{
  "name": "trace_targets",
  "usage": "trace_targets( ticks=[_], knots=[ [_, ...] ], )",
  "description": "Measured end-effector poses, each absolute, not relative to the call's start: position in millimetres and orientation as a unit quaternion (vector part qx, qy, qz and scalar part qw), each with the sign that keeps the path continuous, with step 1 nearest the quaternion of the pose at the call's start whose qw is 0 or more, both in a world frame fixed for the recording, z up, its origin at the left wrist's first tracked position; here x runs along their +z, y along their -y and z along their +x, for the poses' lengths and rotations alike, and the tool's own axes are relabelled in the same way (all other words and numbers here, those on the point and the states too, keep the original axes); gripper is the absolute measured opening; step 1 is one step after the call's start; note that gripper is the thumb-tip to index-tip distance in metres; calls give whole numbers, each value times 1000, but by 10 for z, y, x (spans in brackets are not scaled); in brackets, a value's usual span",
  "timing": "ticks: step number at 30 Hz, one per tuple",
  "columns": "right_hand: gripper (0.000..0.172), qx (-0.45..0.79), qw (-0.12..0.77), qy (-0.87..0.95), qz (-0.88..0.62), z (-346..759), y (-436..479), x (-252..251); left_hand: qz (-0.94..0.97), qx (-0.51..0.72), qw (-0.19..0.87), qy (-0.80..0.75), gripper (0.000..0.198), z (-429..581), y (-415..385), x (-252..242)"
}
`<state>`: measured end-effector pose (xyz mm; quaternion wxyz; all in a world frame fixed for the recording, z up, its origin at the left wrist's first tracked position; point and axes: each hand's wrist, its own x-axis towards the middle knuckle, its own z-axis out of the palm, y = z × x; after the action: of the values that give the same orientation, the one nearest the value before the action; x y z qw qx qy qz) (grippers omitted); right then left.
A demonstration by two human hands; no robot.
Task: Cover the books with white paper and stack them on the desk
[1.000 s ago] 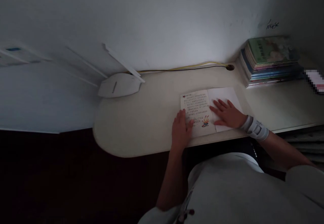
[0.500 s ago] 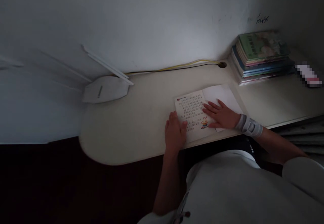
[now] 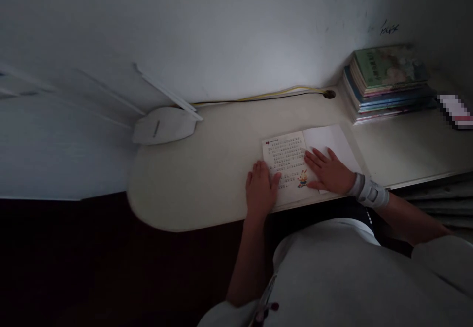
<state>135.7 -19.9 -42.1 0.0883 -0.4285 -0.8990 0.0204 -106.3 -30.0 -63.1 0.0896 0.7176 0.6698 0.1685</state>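
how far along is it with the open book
Done: the picture book already lies open on the desk. In hand: the left hand rests on the printed page, the right hand on the blank page. Left: the stack of books sits apart, closed; how many pages remain can't be seen.

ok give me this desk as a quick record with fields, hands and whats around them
left hand: flat on the printed left page of the open book, near its lower edge
right hand: flat across the middle of the open book, wearing a pale wrist brace
page picture: cartoon rabbit between the hands
surface: pale rounded desk
nearby: stack of books at the far right corner, yellow and black cables running to a desk hole, white plastic object at the far left
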Motion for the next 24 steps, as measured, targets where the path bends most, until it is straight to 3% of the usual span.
trace_targets(
  ticks=[8,24],
  knots=[
    [68,16,39,915,-401,903,-79,-335,722,159,79,-668,64,-1034,310,-583],
    [70,49,16,891,-450,620,-164,-328,724,145,68,-671,62,-1028,318,-620]
  ],
)
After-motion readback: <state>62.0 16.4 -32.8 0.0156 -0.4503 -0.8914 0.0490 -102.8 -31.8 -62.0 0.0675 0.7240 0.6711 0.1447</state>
